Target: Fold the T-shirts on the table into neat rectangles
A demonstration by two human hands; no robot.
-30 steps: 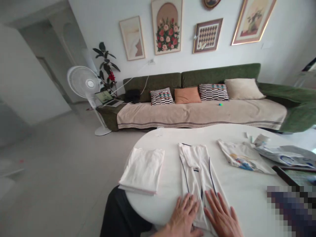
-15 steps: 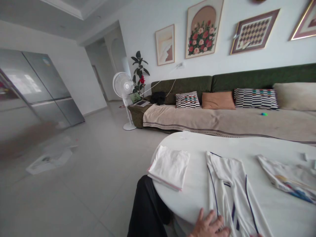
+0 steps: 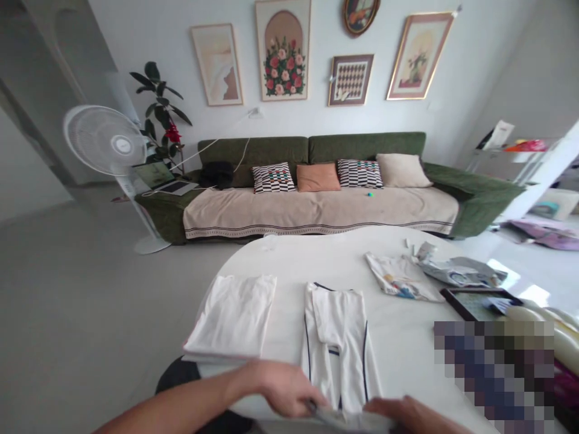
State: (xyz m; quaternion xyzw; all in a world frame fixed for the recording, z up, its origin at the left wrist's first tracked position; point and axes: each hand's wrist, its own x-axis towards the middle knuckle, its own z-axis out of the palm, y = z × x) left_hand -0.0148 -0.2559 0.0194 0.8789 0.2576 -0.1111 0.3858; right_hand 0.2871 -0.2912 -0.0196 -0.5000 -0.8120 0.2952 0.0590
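White garment (image 3: 332,319) with dark piping, one of it, lies lengthwise before us on the surface—its near end in both our hands.

We count one stack of folded white cloth (image 3: 233,316) to its left and one printed shirt (image 3: 400,280) farther off to the right. Our left hand (image 3: 292,389) is closed, pinching the near edge; our right hand (image 3: 398,413), partly cut off, has its fingers bent around it too. The surface (image 3: 402,349) is white and round-edged, facing a green sofa (image 3: 366,144) with four cushions (image 3: 318,176), under five framed pictures (image 3: 286,72); one fan (image 3: 120,144) stands left. Beside the shirt lies one crumpled bag (image 3: 465,271)—its contents we cannot tell.
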